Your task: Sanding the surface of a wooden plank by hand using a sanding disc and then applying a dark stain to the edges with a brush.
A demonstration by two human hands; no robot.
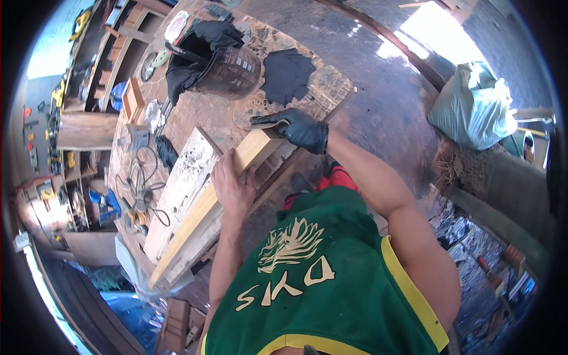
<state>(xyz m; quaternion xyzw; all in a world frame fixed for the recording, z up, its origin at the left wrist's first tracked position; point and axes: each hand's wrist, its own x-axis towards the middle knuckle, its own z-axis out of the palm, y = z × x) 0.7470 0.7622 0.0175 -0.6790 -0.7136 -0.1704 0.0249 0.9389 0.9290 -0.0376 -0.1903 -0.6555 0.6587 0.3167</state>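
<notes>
A long pale-yellow wooden beam (192, 216) lies slantwise on the workbench, its near-square end toward the right. My bare left hand (232, 183) is wrapped over the beam, thumb on its near side and fingers across the top. On my right hand (303, 130) is a black glove. Its fingers are closed on a thin, bent brown-grey sheet (266, 124) that looks like sandpaper, held against the beam's right end. The glove hides part of the sheet. Beneath and beside the beam is a paint-spotted whitish board (183, 177).
A dark bucket (234, 74) draped with black cloth stands on the worn workbench (207, 115). Another black cloth (287, 76) lies beside it. At left are a tangled cord (142, 186), a small can (139, 136) and a wooden frame (132, 100). A pale sack (473, 106) stands at far right.
</notes>
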